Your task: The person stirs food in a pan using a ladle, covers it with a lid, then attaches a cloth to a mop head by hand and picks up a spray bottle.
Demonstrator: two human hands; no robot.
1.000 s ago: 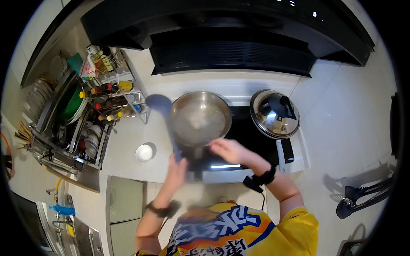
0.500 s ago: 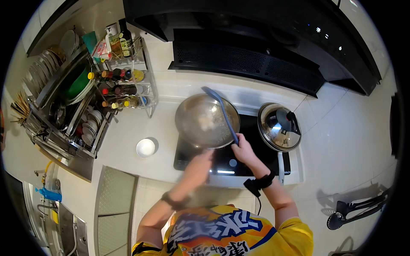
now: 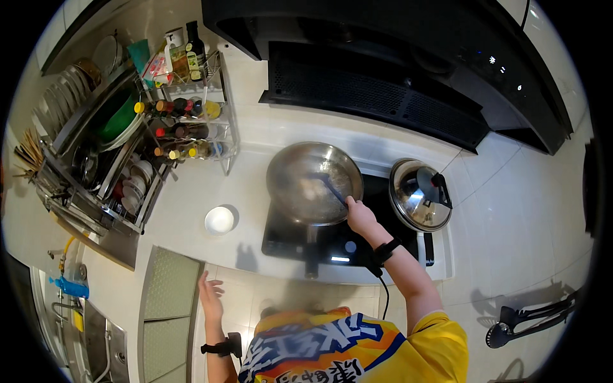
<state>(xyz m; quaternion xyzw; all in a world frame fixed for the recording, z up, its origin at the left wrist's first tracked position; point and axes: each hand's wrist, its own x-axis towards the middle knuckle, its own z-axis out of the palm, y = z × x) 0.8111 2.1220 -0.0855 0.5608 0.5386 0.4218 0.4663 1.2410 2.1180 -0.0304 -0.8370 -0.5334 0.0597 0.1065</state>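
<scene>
A steel wok sits on the black cooktop, its handle pointing toward me. Pale food lies in the bottom, blurred by steam. My right hand is closed around the handle of a dark blue-grey spatula. The spatula's head is down in the wok beside the food. Away from the wok, my left hand is held low by the counter's front edge with fingers apart, and nothing is in it. A small white bowl with white contents stands on the counter left of the cooktop.
Right of the wok is a lidded steel pan with a pale handle. A tiered rack of bottles and a dish rack stand at the left. The black range hood hangs over the back. Dark utensils hang at the right.
My left hand has left the wok's handle area and moved down and left, its fingers now spread. The spatula's head has gone from the wok's far rim down to the food.
</scene>
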